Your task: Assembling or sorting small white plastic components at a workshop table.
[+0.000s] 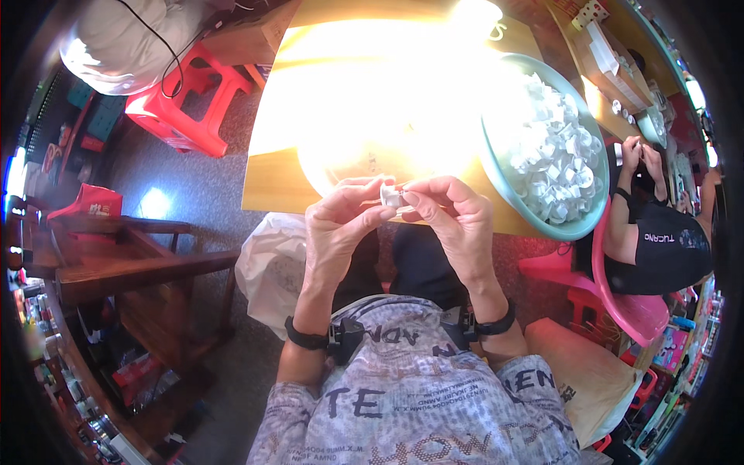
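Observation:
Between the fingertips of both hands is a small white part [393,197], apparently plastic; its exact kind is too small to make out. My left hand [341,215] pinches it from the left, thumb and forefinger closed on it. From the other side my right hand [457,217] grips it the same way. Both hands are held up at the table's near edge. To the right, a pale green basin [496,167] is heaped with many similar white pieces [562,159]. Strong glare washes out the tabletop beyond my hands.
The wooden table [271,186] carries a bright lamp [480,15] at its far side. A red stool [186,116] stands left, near a dark wooden frame [132,271]. A white bag [271,263] sits by my left leg. At right a co-worker [651,240] sits near a pink chair [632,306].

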Tool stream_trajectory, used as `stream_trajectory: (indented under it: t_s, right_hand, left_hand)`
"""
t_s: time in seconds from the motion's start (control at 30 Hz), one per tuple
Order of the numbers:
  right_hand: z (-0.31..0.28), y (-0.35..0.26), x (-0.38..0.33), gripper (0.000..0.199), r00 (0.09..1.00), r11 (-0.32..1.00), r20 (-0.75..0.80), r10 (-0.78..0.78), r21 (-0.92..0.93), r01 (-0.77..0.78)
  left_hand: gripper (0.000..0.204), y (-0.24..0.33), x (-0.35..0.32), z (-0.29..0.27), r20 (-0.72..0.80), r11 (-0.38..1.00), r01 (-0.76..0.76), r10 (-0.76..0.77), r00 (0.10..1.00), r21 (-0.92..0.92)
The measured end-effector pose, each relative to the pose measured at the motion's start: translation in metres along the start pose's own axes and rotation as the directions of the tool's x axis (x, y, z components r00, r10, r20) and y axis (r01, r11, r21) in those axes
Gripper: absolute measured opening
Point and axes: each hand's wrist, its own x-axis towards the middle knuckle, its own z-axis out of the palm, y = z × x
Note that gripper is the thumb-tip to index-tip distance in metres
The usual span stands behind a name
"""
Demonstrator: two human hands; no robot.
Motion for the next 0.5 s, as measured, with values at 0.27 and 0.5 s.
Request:
stream_trajectory:
  t_s: [0.27,0.5]
  right_hand:
    - [-0.008,-0.013,-0.002,0.006,0.988,0.983,0.022,-0.152,-0.103,0.154]
    - [-0.029,-0.019,-0.009,0.008,0.962,0.926,0.014,-0.273,-0.266,0.267]
  left_hand:
    - [0.023,-0.004,0.002,0.014,0.026,0.991,-0.077,0.074,0.997,0.11]
    - [0.033,0.013,0.003,0.036,0.071,0.973,-0.121,0.109,0.991,0.196]
